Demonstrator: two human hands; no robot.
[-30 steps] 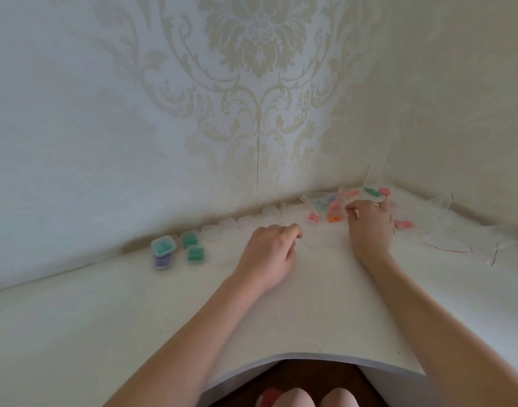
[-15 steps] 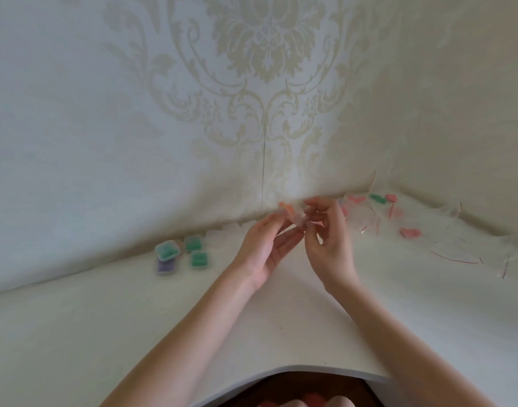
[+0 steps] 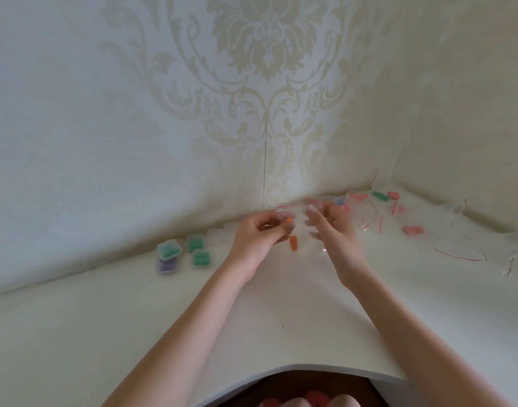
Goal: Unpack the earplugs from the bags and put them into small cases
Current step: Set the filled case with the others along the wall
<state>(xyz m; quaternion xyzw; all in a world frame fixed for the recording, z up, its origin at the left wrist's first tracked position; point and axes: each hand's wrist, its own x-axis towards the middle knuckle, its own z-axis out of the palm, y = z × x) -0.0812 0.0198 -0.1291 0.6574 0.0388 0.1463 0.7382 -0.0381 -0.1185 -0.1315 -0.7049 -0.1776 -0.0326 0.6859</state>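
Note:
Over the white table [image 3: 134, 333], my left hand [image 3: 259, 237] pinches a small clear bag [image 3: 282, 214] with a red seal strip. An orange earplug [image 3: 288, 221] shows at its fingertips. A second orange earplug [image 3: 293, 243] sits just below the fingers; I cannot tell whether it is inside the bag. My right hand [image 3: 332, 227] is close beside it, blurred, its fingers spread toward the bag and gripping nothing I can see. Filled small cases [image 3: 169, 249] with green and purple earplugs lie to the left.
Clear empty cases [image 3: 219, 232] line the wall behind the filled ones. Bags with pink [image 3: 413, 230] and green earplugs [image 3: 379, 196] lie in the back right corner. Flat empty bags [image 3: 457, 251] cover the right side. The table's curved front edge is near my body.
Both hands lifted from the table and met over its middle with a bag between them. Now the right hand's fingers have come off the bag, and an orange earplug shows below the left hand.

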